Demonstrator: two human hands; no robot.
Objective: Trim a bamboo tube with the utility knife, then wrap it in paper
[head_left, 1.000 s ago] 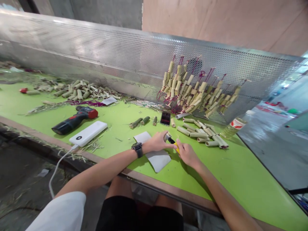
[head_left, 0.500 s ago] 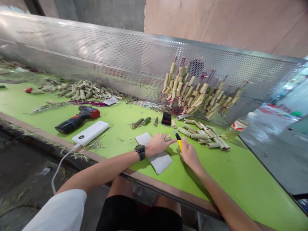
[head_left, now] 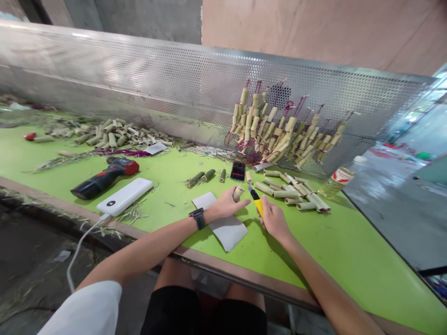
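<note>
So you've got that big green table (head_left: 349,242) running the whole width, with the perforated metal panel (head_left: 157,88) standing along its far edge. A bundle of bamboo tubes (head_left: 279,135) hangs on the panel by red strings, and there's a loose pile of bamboo offcuts (head_left: 111,135) way off to your left. Closer in, the red and black drill (head_left: 104,176) lies on its side just beside the white power bank (head_left: 125,196), whose cable drops over the table's edge. To your right, a row of cut tubes (head_left: 289,193) lies flat, near a plastic bottle (head_left: 337,179). A white sheet (head_left: 226,230) sits under your left wrist. Your left hand (head_left: 226,204) is curled around a short bamboo piece (head_left: 238,192), pinching it upright just above the table, right in front of you. Your right hand (head_left: 275,221) is closed on a yellow utility knife (head_left: 257,202), its tip pointing away from you and sitting just beside the bamboo piece, not quite touching it as far as I can tell.
</note>
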